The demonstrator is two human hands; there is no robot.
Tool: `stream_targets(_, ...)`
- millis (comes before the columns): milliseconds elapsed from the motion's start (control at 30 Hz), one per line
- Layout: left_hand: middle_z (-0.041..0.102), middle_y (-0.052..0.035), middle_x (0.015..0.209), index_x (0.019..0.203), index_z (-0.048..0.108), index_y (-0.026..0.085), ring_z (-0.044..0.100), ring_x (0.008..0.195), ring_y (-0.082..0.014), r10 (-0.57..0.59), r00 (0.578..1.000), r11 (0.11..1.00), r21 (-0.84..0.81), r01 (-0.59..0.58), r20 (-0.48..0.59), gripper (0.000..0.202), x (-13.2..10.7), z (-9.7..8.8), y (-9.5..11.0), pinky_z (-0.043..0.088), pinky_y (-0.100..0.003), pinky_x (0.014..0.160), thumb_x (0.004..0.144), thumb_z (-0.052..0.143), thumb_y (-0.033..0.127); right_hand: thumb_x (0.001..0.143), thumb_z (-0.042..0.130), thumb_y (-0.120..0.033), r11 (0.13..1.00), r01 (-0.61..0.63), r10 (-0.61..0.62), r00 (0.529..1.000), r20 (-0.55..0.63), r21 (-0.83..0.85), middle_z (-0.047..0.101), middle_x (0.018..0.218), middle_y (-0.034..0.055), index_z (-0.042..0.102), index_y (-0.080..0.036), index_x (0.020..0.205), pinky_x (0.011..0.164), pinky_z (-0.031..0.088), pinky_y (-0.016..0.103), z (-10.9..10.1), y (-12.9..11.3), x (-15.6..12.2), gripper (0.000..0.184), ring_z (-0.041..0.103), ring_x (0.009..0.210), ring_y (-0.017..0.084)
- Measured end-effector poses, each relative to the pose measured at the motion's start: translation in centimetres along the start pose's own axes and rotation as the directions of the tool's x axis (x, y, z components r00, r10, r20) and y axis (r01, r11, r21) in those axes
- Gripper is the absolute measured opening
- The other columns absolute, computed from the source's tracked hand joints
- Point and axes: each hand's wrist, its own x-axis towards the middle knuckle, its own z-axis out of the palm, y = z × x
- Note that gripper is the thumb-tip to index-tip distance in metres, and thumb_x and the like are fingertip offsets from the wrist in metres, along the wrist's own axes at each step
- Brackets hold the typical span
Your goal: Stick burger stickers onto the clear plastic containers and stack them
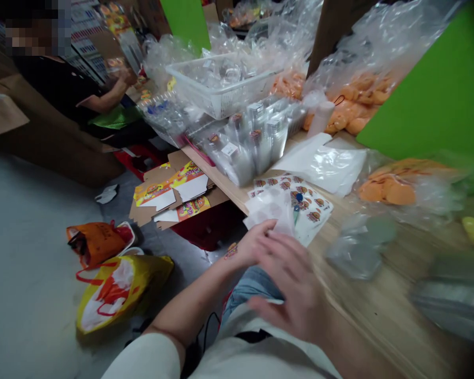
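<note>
The left hand (247,245) sat at the worktop's near side, its fingers against the lower edge of a clear plastic sleeve (270,208); whether they pinched it or only touched it could not be told. The right hand (290,289), blurred, hung open just nearer the body, fingers spread and holding nothing. The sleeve lay on a sheet of printed burger-logo stickers (314,210), directly beyond the left hand, on the worktop (379,300). Farther beyond stood a white plastic basket (217,89), and right of the sheet lay a bag of orange pieces (391,189). Slippery film like this likely handled best with light fingertip pressure at its edge, keeping the sheet beneath from sliding.
</note>
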Motion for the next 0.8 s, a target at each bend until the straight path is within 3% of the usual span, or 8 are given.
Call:
stream_targets(100, 0.068, -0.0045, 0.078, 0.099, 0.067, 0.010, 0.061, 0.065, -0.0123, -0.055, 0.961, 0.984, -0.148, 0.098, 0.272, 0.037, -1.0, -1.2, -0.1, 0.048, -0.017, 0.056, 0.068, 0.067, 0.030, 0.084, 0.050, -0.029, 0.911, -0.341, 0.385, 0.904, -0.184, 0.231, 0.050, 0.131, 0.0058, 0.036, -0.031, 0.133, 0.102, 0.036, 0.046, -2.4, 3.9, 0.2, 0.051, 0.044, 0.122, 0.023)
stream_targets(167, 0.067, -0.0064, 0.088, 0.108, 0.062, 0.015, 0.062, 0.068, -0.0137, -0.085, 0.889, 0.956, -0.213, 0.200, 0.451, 0.046, -1.5, -2.2, -0.3, 0.049, -0.020, 0.060, 0.065, 0.073, 0.027, 0.086, 0.046, -0.033, 0.743, -0.470, 0.534, 0.845, 0.000, 0.476, 0.049, 0.132, 0.0064, 0.032, -0.030, 0.135, 0.098, 0.040, 0.044, -2.8, 6.3, 0.7, 0.051, 0.047, 0.120, 0.021)
stream_targets(267, 0.066, -0.0070, 0.092, 0.106, 0.062, 0.017, 0.061, 0.075, -0.0149, -0.111, 0.821, 0.955, -0.168, 0.243, 0.560, 0.045, -1.9, -3.6, -0.4, 0.049, -0.023, 0.067, 0.065, 0.074, 0.031, 0.082, 0.053, -0.040, 0.457, -0.587, 0.481, 0.795, 0.369, 0.668, 0.061, 0.114, 0.0066, 0.038, -0.027, 0.129, 0.079, 0.051, 0.036, -1.9, 8.2, 1.6, 0.052, 0.061, 0.097, 0.020)
stream_targets(367, 0.065, -0.0065, 0.094, 0.107, 0.061, 0.017, 0.060, 0.077, -0.0149, -0.126, 0.815, 0.965, -0.120, 0.233, 0.566, 0.046, -1.7, -4.3, -0.1, 0.048, -0.024, 0.070, 0.066, 0.073, 0.034, 0.074, 0.064, -0.037, 0.336, -0.595, 0.541, 0.756, 0.368, 0.730, 0.066, 0.096, 0.0022, 0.046, -0.026, 0.116, 0.065, 0.051, 0.028, -0.9, 8.3, 1.9, 0.046, 0.063, 0.077, 0.016)
stream_targets(500, 0.064, -0.0038, 0.087, 0.099, 0.062, 0.014, 0.056, 0.068, -0.0106, -0.114, 0.916, 0.976, -0.130, 0.177, 0.386, 0.041, -0.8, -3.9, 0.6, 0.043, -0.019, 0.061, 0.068, 0.070, 0.040, 0.075, 0.064, -0.036, 0.484, -0.591, 0.592, 0.764, 0.256, 0.646, 0.065, 0.088, 0.0009, 0.046, -0.027, 0.115, 0.065, 0.051, 0.032, -0.7, 7.8, 1.8, 0.045, 0.062, 0.074, 0.017)
stream_targets(600, 0.060, -0.0010, 0.076, 0.088, 0.063, 0.012, 0.052, 0.063, -0.0094, -0.045, 0.968, 0.998, -0.021, 0.052, 0.245, 0.034, -0.3, -3.0, 1.1, 0.039, -0.019, 0.058, 0.070, 0.068, 0.040, 0.072, 0.067, -0.034, 0.818, -0.475, 0.530, 0.842, -0.104, 0.324, 0.062, 0.097, 0.0056, 0.052, -0.025, 0.115, 0.081, 0.049, 0.041, -1.2, 6.9, 1.6, 0.046, 0.059, 0.090, 0.022)
stream_targets(667, 0.057, -0.0004, 0.074, 0.082, 0.063, 0.012, 0.050, 0.065, -0.0100, 0.065, 0.977, 0.988, 0.122, -0.091, 0.201, 0.029, -0.3, -2.6, 1.4, 0.038, -0.020, 0.059, 0.074, 0.063, 0.040, 0.070, 0.070, -0.028, 0.936, -0.350, 0.343, 0.890, -0.299, 0.032, 0.060, 0.104, 0.0075, 0.059, -0.024, 0.109, 0.091, 0.043, 0.044, -1.5, 5.9, 1.5, 0.040, 0.054, 0.101, 0.024)
stream_targets(800, 0.056, -0.0031, 0.078, 0.078, 0.061, 0.013, 0.050, 0.075, -0.0129, 0.297, 0.921, 0.807, 0.449, -0.384, 0.254, 0.021, -1.0, -2.3, 2.1, 0.040, -0.023, 0.069, 0.083, 0.052, 0.032, 0.078, 0.061, -0.020, 0.991, -0.130, 0.129, 0.985, -0.110, -0.002, 0.066, 0.094, 0.0045, 0.064, -0.024, 0.103, 0.088, 0.046, 0.037, -1.8, 4.6, 1.4, 0.025, 0.057, 0.093, 0.018)
